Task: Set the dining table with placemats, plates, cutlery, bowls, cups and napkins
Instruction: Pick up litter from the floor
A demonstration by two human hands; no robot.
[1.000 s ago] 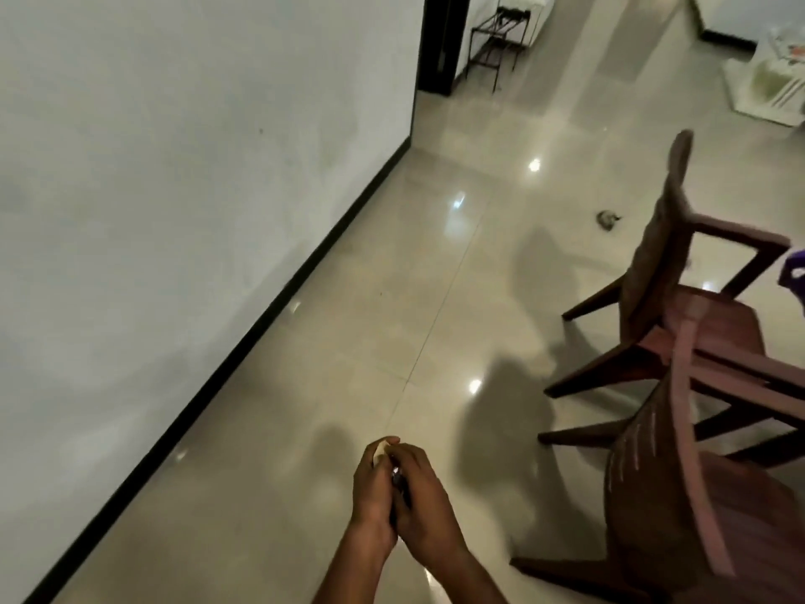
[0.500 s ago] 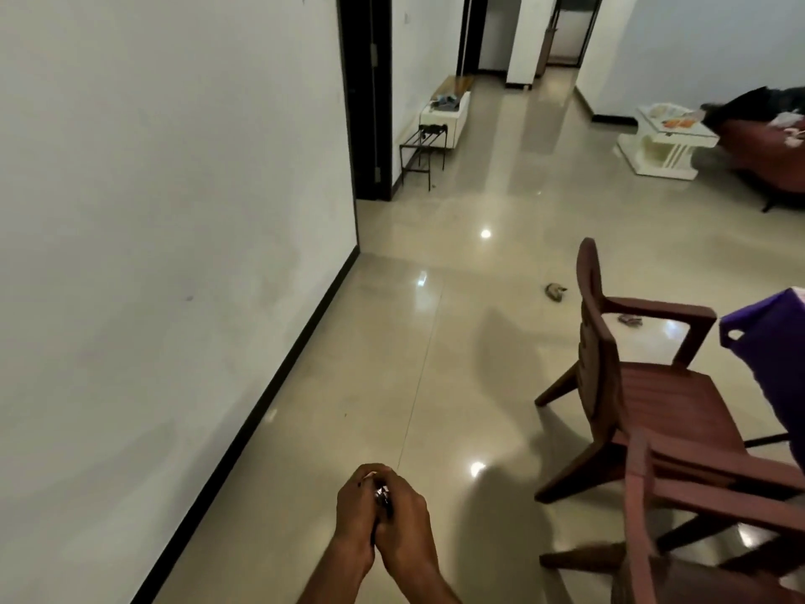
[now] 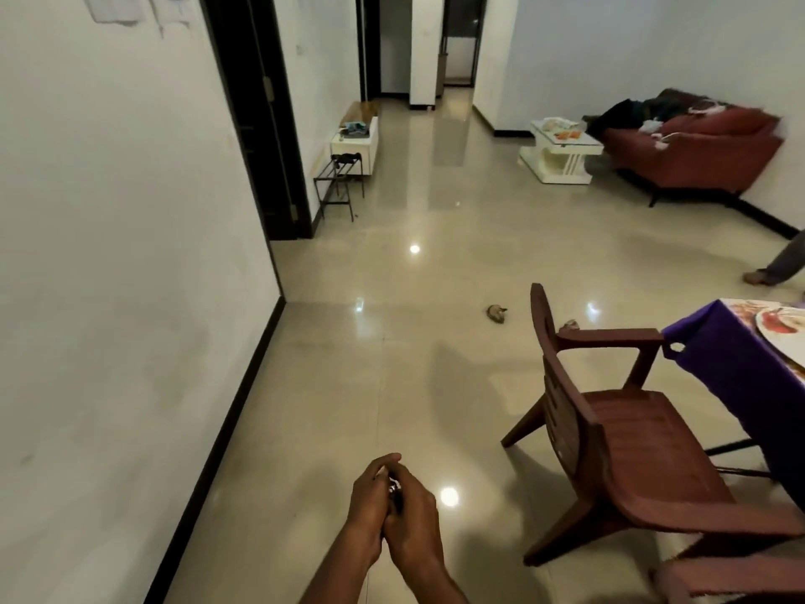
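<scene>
My left hand (image 3: 370, 503) and my right hand (image 3: 414, 527) are pressed together low in the view, above the floor. Both curl round a small shiny metal object (image 3: 394, 488); only a glint of it shows between the fingers, and I cannot tell what it is. At the right edge stands the dining table (image 3: 740, 368) under a purple cloth. A patterned placemat (image 3: 740, 308) lies on it with a white plate (image 3: 784, 337) bearing a red print. The hands are well left of the table, apart from it.
A brown plastic chair (image 3: 610, 433) stands at the table; another chair's edge (image 3: 718, 577) shows bottom right. White wall (image 3: 109, 298) runs along the left. A small dark object (image 3: 496, 313) lies on the tiled floor. Sofa (image 3: 697, 154), white coffee table (image 3: 562, 154), a person's foot (image 3: 760, 277).
My view has tilted up and swung right, bringing the table corner, plate and far room into sight. My hands stay clasped together round the small metal object.
</scene>
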